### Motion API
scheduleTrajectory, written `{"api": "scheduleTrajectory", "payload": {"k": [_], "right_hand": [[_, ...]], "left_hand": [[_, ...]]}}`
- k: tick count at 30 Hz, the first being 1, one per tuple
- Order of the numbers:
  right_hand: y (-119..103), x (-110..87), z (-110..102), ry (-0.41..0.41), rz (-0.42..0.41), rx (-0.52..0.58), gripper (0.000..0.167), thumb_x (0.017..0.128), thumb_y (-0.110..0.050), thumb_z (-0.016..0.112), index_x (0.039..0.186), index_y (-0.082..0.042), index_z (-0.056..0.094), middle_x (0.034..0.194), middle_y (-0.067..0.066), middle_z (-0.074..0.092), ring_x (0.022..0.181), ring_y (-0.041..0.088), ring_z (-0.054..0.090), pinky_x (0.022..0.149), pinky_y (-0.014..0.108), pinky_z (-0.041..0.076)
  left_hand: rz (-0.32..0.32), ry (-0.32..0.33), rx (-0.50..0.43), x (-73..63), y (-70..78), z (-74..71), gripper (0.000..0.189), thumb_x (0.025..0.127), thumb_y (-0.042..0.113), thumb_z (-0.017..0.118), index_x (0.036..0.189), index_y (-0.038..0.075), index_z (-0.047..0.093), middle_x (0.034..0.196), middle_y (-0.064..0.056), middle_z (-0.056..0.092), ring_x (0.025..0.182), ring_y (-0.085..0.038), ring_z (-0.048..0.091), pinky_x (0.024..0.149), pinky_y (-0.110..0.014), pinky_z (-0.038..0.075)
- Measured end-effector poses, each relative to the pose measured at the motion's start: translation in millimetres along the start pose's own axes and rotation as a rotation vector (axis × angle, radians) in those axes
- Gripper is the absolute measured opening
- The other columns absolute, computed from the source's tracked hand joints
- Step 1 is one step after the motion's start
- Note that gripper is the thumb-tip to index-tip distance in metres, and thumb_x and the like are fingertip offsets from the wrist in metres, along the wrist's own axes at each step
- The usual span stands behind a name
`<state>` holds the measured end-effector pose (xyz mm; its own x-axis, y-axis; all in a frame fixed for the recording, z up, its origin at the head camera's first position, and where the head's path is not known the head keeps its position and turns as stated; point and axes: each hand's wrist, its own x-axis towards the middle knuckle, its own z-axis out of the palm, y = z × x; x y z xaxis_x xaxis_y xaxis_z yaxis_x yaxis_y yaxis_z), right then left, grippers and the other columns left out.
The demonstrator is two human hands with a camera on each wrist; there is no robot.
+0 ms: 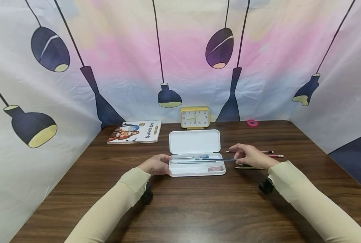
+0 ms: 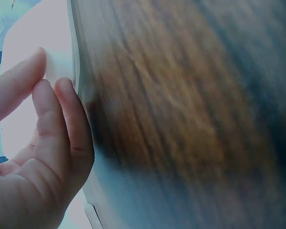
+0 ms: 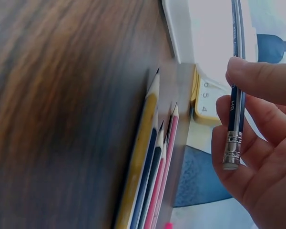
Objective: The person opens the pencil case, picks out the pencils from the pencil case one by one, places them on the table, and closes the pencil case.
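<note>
An open white pencil case (image 1: 195,142) lies on the table with its lid tilted back. My left hand (image 1: 156,164) holds the case's left end, thumb and fingers at its rim. A dark blue pencil (image 3: 236,107) with a metal band and eraser end is pinched between the thumb and fingers of my right hand (image 1: 250,156). It points left, its front part over the case. Inside the case lie a light blue pencil (image 1: 192,162), a slim pen-like stick (image 1: 183,157) and a small pinkish block (image 1: 215,168).
Several loose pencils, among them a yellow one (image 3: 144,129) and a red one (image 1: 278,156), lie under and beside my right hand. Behind the case stands a yellow clock (image 1: 194,117). A book (image 1: 136,131) lies back left, a pink ring (image 1: 252,123) back right.
</note>
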<state>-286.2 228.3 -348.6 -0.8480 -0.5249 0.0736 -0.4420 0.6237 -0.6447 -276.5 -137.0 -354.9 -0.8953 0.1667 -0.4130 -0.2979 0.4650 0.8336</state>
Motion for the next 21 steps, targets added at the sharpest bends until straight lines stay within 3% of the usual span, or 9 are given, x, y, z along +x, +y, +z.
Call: {"api": "scheduleTrajectory", "payload": {"k": [12,21], "right_hand": [[17,-22.4,-8,0.051,-0.008,-0.041,0.044,0.074,0.005,0.062,0.115,0.002,0.048,0.075,0.0,0.057,0.07,0.016,0.051,0.065,0.032,0.043],[27,-39.0,-21,0.044,0.016,0.038,0.048,0.075,0.006,0.061,0.119,0.007,0.043,0.077,0.004,0.057,0.069,0.015,0.052,0.058,0.027,0.044]], "left_hand": [[-0.002,-0.011,-0.012,1.8,-3.1,1.4,0.057,0.07,-0.009,0.064,0.123,0.003,0.045,0.108,-0.014,0.048,0.078,-0.019,0.053,0.067,-0.029,0.046],[0.008,-0.009,-0.009,0.8,-2.4,-0.1,0.058,0.07,-0.009,0.063,0.123,0.004,0.045,0.107,-0.015,0.048,0.078,-0.02,0.052,0.068,-0.029,0.046]]}}
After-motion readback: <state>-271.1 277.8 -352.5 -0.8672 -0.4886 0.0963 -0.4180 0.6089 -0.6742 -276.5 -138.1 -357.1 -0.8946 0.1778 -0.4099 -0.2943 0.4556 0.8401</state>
